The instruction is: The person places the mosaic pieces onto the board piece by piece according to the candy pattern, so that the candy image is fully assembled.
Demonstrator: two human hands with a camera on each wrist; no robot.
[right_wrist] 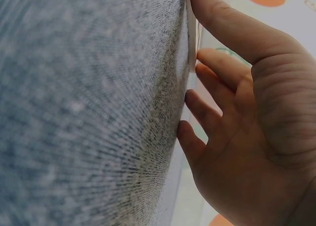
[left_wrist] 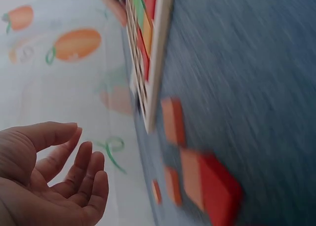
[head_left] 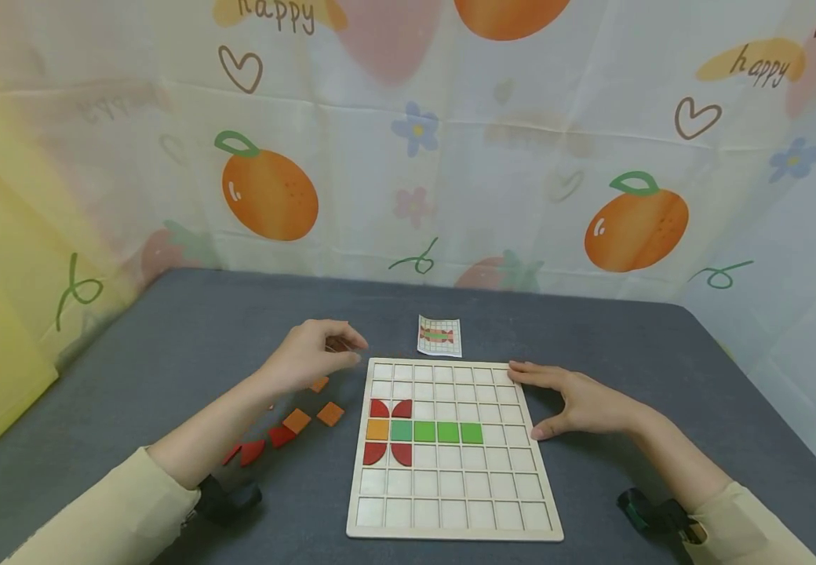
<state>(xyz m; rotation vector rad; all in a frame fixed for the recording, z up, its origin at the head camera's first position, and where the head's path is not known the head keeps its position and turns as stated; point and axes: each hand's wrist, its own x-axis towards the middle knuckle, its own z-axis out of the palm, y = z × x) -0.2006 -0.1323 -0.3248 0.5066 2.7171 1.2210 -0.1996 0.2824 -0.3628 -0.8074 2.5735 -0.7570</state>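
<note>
On the tabletop [head_left: 224, 329], a forearm [head_left: 220, 416] partly hides tiles [head_left: 296, 421]; left hand [head_left: 311, 355] loosely curved, right hand [head_left: 591, 402] spread.

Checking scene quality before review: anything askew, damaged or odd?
Slightly odd: on the board, the teal tile looks bluer than the three green tiles to its right, though lighting could explain it. Loose orange tiles and red pieces lie scattered left of the board. No damage or spill stands out.

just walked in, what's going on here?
A person is at a grid board partly filled with coloured tiles. The right hand touches the board's right edge; the left hand is near its far left corner, holding nothing visible. Loose orange pieces and red pieces lie left of the board, and a patterned card lies beyond it.
</note>
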